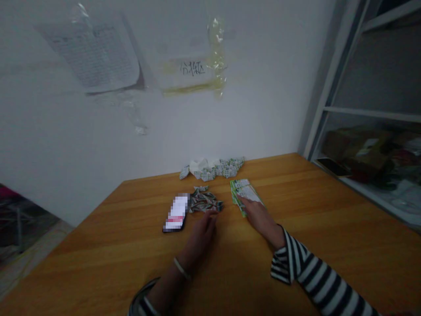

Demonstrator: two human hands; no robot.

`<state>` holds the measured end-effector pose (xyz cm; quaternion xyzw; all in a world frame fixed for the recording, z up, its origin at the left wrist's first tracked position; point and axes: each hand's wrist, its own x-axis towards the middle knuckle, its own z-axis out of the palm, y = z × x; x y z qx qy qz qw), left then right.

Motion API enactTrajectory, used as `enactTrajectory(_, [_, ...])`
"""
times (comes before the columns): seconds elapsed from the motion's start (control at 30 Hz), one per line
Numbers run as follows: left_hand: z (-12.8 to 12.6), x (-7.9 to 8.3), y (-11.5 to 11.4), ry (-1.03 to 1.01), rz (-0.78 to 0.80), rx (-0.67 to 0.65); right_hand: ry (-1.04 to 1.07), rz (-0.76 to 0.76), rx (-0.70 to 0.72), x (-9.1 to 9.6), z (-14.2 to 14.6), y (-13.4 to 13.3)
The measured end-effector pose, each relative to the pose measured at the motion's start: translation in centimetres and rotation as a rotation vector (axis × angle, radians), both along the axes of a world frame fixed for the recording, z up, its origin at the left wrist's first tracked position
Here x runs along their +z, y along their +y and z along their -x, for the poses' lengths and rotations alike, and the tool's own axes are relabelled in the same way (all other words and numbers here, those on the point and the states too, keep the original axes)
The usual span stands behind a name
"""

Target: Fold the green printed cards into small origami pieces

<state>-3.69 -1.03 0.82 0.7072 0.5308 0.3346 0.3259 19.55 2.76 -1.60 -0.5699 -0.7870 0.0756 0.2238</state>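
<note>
My left hand [201, 231] lies flat on the wooden table [329, 228], fingers stretched out, their tips touching the near edge of a small heap of folded green-and-white paper pieces [205, 201]. My right hand [259, 216] rests palm down, fingers extended onto a stack of flat green-and-white sheets [244, 193]. Neither hand holds anything. A phone [176, 213] lies left of the heap, close to my left hand.
A second pile of folded pieces with crumpled white paper [212, 168] sits at the table's far edge against the wall. Papers taped to the wall [95, 57] hang above. A metal shelf unit [371, 145] with packed goods stands at the right.
</note>
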Motion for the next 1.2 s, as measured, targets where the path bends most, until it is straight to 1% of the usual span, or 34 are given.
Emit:
enactTrajectory(0.07, [0.2, 0.0, 0.2, 0.001, -0.054, -0.005, 0.085, -0.003, 0.012, 0.2, -0.1, -0.3])
enactTrajectory(0.13, [0.4, 0.1, 0.3, -0.043, -0.053, 0.006, 0.303, -0.045, 0.014, 0.7, -0.3, -0.6])
enactTrajectory(0.23, [0.7, 0.6, 0.0, -0.129, -0.077, 0.058, 0.401, -0.117, -0.003, 2.4, -0.7, -1.2])
enactTrajectory(0.3, [0.9, 1.1, -1.1, -0.196, -0.095, 0.082, 0.475, -0.193, -0.037, 3.9, -0.7, -2.0])
enactTrajectory(0.37, [0.7, 1.6, -3.0, -0.273, -0.118, 0.105, 0.581, -0.279, -0.077, 5.3, 0.0, -3.5])
enactTrajectory(0.43, [0.1, 1.9, -5.6, -0.371, -0.115, 0.125, 0.739, -0.339, -0.086, 6.0, 1.6, -5.9])
enactTrajectory(0.47, [-0.3, 2.1, -7.1, -0.523, -0.061, 0.139, 1.048, -0.328, -0.042, 6.0, 2.6, -7.4])
enactTrajectory(0.5, [-0.9, 2.1, -8.7, -0.671, 0.006, 0.108, 1.299, -0.247, 0.051, 5.8, 3.8, -9.1])
enactTrajectory(0.53, [-1.5, 2.2, -10.2, -0.792, 0.064, 0.061, 1.471, -0.156, 0.114, 5.4, 5.1, -10.9])
enactTrajectory(0.57, [-2.1, 2.2, -11.6, -0.883, 0.107, 0.007, 1.586, -0.094, 0.125, 4.9, 6.2, -12.7])
enactTrajectory(0.6, [-2.5, 2.2, -12.8, -0.948, 0.118, 0.001, 1.658, -0.040, 0.109, 4.2, 7.3, -14.6])
enactTrajectory(0.63, [-2.9, 2.2, -13.8, -0.989, 0.089, 0.046, 1.696, 0.006, 0.079, 3.5, 8.2, -16.3])
enactTrajectory(0.7, [-3.1, 2.1, -15.3, -0.972, 0.014, 0.196, 1.692, 0.072, 0.030, 2.3, 9.1, -19.3])
enactTrajectory(0.73, [-3.0, 2.1, -15.7, -0.940, -0.007, 0.255, 1.659, 0.104, 0.028, 1.8, 9.1, -20.5])
enactTrajectory(0.77, [-2.8, 2.0, -16.2, -0.904, -0.001, 0.264, 1.615, 0.135, 0.035, 1.5, 8.9, -21.5])
enactTrajectory(0.83, [-2.1, 1.8, -16.9, -0.875, 0.051, 0.229, 1.484, 0.161, 0.068, 1.3, 7.7, -22.9])
enactTrajectory(0.9, [-1.4, 1.7, -17.7, -0.892, 0.150, 0.174, 1.274, 0.147, 0.135, 2.0, 5.9, -23.7])
enactTrajectory(0.93, [-1.0, 1.7, -18.2, -0.905, 0.212, 0.120, 1.137, 0.140, 0.194, 2.5, 5.0, -24.0])
enactTrajectory(1.0, [-0.6, 1.7, -18.9, -0.945, 0.324, 0.047, 0.853, 0.133, 0.363, 3.7, 3.2, -24.3])
enactTrajectory(1.03, [-0.4, 1.7, -19.2, -0.968, 0.359, 0.018, 0.718, 0.098, 0.428, 4.2, 2.5, -24.4])
enactTrajectory(1.07, [-0.4, 1.7, -19.5, -0.992, 0.357, 0.008, 0.625, 0.060, 0.455, 4.6, 1.9, -24.3])
enactTrajectory(1.13, [-0.4, 1.9, -19.7, -0.985, 0.358, -0.037, 0.550, 0.018, 0.470, 4.9, 1.3, -24.1])
enactTrajectory(1.2, [-0.5, 2.2, -19.8, -0.967, 0.350, -0.075, 0.603, -0.012, 0.402, 4.4, 1.4, -23.8])
